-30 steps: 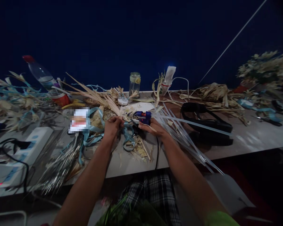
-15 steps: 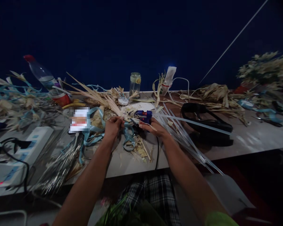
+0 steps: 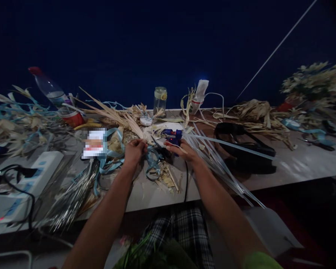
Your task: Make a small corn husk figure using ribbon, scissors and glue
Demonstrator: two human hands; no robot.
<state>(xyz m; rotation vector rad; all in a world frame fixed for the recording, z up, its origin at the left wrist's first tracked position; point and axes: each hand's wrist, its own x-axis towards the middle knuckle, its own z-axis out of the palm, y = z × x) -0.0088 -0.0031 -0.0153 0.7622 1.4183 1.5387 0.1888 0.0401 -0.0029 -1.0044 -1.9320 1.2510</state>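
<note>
Fanning — pale husks point(image 3: 134, 126), beyond pinched left grip point(image 3: 135, 149)

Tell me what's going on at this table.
A person works with both hands at a cluttered table. The right hand appears to grip a blue glue gun, which points toward the left hand. That hand is pinched near pale husks; what it holds is too small to tell. Blue ribbon lies between the hands.

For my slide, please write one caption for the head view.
Blue plastic glue gun in right hand, left fingers at pale dried husks.
</note>
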